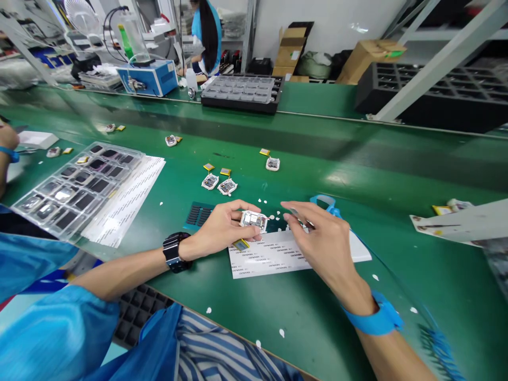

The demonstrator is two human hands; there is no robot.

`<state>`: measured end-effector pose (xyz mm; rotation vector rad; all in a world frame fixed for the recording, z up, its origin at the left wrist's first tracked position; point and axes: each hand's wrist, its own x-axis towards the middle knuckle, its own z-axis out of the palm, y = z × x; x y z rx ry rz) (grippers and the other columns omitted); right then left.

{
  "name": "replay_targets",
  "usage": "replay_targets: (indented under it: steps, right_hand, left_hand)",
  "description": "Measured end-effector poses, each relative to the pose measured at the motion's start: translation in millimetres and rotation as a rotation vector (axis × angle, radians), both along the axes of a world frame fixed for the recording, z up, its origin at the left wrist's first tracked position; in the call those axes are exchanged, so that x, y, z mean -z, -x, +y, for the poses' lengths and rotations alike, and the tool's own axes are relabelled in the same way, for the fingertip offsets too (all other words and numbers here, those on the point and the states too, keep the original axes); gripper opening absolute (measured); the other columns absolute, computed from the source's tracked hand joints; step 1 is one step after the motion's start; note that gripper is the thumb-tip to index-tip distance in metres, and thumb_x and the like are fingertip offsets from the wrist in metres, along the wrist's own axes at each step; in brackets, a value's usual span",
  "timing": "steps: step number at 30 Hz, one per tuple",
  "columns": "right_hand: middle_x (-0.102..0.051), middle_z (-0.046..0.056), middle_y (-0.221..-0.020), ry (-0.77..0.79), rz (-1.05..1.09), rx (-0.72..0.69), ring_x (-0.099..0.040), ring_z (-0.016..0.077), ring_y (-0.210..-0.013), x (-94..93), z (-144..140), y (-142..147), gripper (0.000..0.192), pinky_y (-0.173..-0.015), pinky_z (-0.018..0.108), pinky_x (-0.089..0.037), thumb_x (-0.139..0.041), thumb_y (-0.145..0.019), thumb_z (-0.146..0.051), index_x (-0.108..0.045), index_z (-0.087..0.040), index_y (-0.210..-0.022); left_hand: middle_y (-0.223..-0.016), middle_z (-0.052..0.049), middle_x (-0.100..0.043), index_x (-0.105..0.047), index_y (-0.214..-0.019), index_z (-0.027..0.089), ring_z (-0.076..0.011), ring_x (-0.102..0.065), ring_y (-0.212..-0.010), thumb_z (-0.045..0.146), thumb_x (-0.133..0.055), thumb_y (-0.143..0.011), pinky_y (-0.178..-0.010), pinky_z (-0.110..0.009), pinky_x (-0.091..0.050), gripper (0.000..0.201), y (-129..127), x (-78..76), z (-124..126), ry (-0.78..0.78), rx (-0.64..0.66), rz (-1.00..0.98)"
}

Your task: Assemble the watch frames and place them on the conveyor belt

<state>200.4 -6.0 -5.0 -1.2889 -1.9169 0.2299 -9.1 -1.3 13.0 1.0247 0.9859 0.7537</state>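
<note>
My left hand (222, 228) grips a white watch case (254, 221) by its edges, with the open side and its circuit board facing up. A small yellow-edged battery (241, 244) hangs from the case below my fingers. To the right, my right hand (323, 238) is closed around what look like metal tweezers (304, 219), mostly hidden by the fingers. Their tip is apart from the case. Beneath both hands lies a white printed sheet (270, 259). A dark sheet of black strips (199, 214) sits just left of my left hand.
More watch cases (227, 186) with batteries lie farther back on the green table (317, 338). A clear compartment tray (79, 185) of parts is at left, near a co-worker's hand (8, 138). A blue wrist-strap cord (391, 280) crosses the right side. White scraps are scattered around.
</note>
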Motion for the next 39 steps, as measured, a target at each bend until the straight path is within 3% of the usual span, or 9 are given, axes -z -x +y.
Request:
replay_targets:
  steps: [5, 7, 13, 17, 26, 33, 39]
  right_hand:
    - [-0.080, 0.004, -0.091, -0.353, -0.057, -0.151, -0.077, 0.0193, -0.078, -11.4, -12.5, 8.4, 0.020, -0.065, 0.029, -0.062, -0.066, -0.090, -0.007, -0.073, -0.023, -0.098]
    - [-0.080, 0.006, -0.089, -0.414, -0.096, -0.174, -0.077, 0.0187, -0.075, -9.1, -13.1, 8.0, 0.022, -0.060, 0.027, -0.061, -0.064, -0.089, -0.002, -0.073, -0.021, -0.096]
    - [-0.078, 0.006, -0.092, -0.391, -0.125, -0.191, -0.076, 0.0170, -0.076, -6.0, -13.9, 6.0, 0.029, -0.062, 0.025, -0.060, -0.058, -0.089, 0.003, -0.070, -0.021, -0.100]
    - [-0.076, 0.007, -0.091, -0.379, -0.167, -0.181, -0.073, 0.0161, -0.075, -8.3, -15.4, 10.2, 0.023, -0.058, 0.024, -0.056, -0.058, -0.092, 0.001, -0.067, -0.019, -0.100]
    - [-0.073, 0.008, -0.090, -0.289, 0.010, -0.156, -0.072, 0.0177, -0.081, -10.1, -21.9, 31.7, 0.018, -0.069, 0.029, -0.059, -0.060, -0.092, -0.004, -0.063, -0.020, -0.099]
    - [-0.074, 0.007, -0.092, -0.272, 0.040, -0.122, -0.073, 0.0177, -0.081, -10.9, -23.2, 36.5, 0.018, -0.070, 0.030, -0.060, -0.061, -0.090, -0.004, -0.064, -0.021, -0.097]
    - [-0.076, 0.007, -0.091, -0.283, 0.017, -0.095, -0.074, 0.0190, -0.080, -14.1, -27.4, 40.6, 0.016, -0.068, 0.031, -0.061, -0.061, -0.091, -0.006, -0.066, -0.021, -0.094]
  left_hand:
    - [-0.077, -0.001, -0.074, -0.062, -0.105, 0.014, -0.0123, -0.073, -0.067, 0.009, -0.078, -0.073, -0.063, -0.021, -0.056, 0.036, 0.9, -1.1, -0.7, 0.067, 0.005, -0.086]
    - [-0.078, -0.001, -0.073, -0.062, -0.104, 0.013, -0.0122, -0.073, -0.067, 0.010, -0.080, -0.071, -0.064, -0.022, -0.056, 0.038, 1.3, -1.8, -1.3, 0.070, 0.027, -0.110]
    - [-0.084, -0.003, -0.074, -0.066, -0.100, 0.014, -0.0124, -0.073, -0.071, 0.024, -0.077, -0.079, -0.068, -0.024, -0.057, 0.026, 2.3, 0.0, -1.4, 0.105, 0.058, -0.175]
    - [-0.082, -0.001, -0.071, -0.066, -0.093, 0.013, -0.0100, -0.068, -0.073, 0.022, -0.078, -0.076, -0.067, -0.023, -0.058, 0.023, 0.4, -0.4, -3.7, 0.091, 0.021, -0.193]
    - [-0.085, -0.002, -0.072, -0.063, -0.095, 0.012, -0.0063, -0.066, -0.068, 0.019, -0.073, -0.081, -0.067, -0.019, -0.059, 0.019, -6.1, 0.0, -15.8, -0.104, -0.088, -0.145]
    - [-0.093, -0.006, -0.075, -0.065, -0.099, 0.012, -0.0091, -0.068, -0.074, 0.022, -0.067, -0.086, -0.072, -0.022, -0.059, 0.017, -7.1, 8.3, -20.4, -0.240, -0.101, -0.090]
    - [-0.082, -0.005, -0.073, -0.070, -0.095, 0.013, -0.0092, -0.063, -0.065, 0.028, -0.067, -0.087, -0.062, -0.022, -0.055, 0.018, -5.1, 11.9, -21.1, -0.385, -0.140, 0.046]
